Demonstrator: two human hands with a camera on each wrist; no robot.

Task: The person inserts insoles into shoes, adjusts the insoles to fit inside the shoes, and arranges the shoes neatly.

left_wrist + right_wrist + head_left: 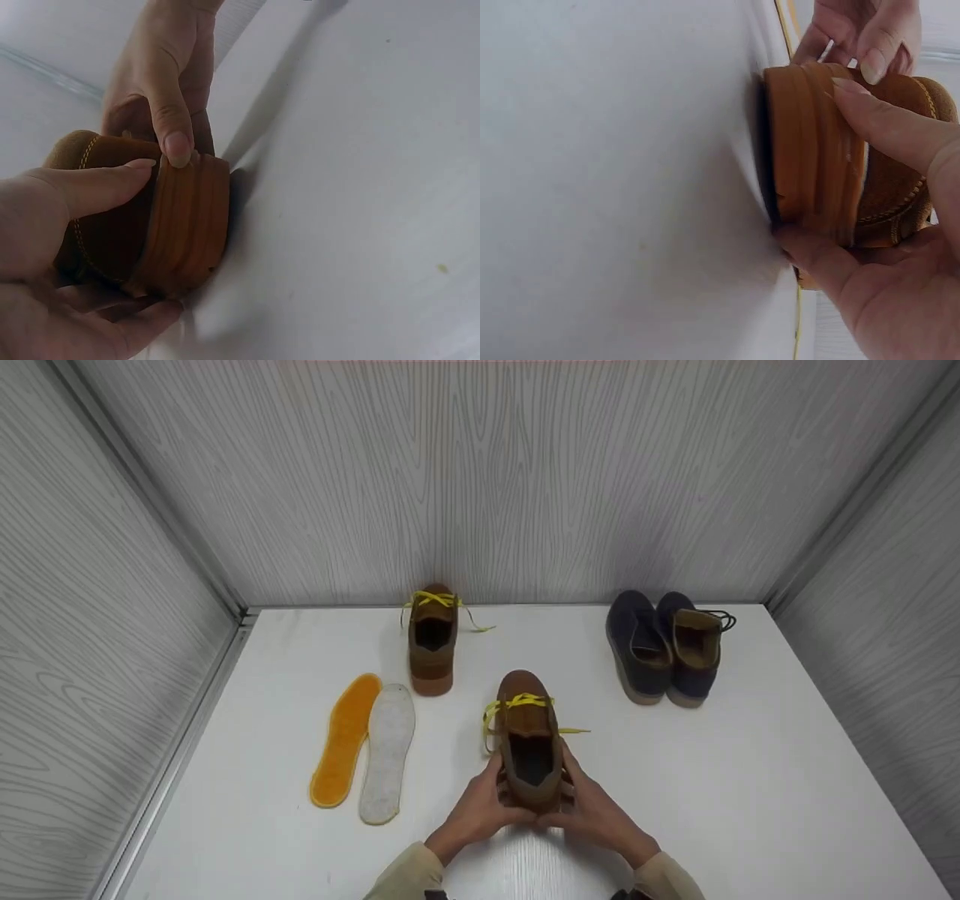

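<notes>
Nearer brown shoe (528,721) clamped at heel (187,225) between left hand (482,808) and right hand (594,810) | pressure best balanced | yellow laces (527,700) best left untrapped

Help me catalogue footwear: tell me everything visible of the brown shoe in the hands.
The brown shoe looks like suede, with yellowish stitching and a ridged, orange-brown sole. Yellow laces cross the front and trail at both sides; the opening is dark inside. Its toe points toward the back wall; the left hand and right hand grip the heel. Whether the sole meets the table is unclear.
</notes>
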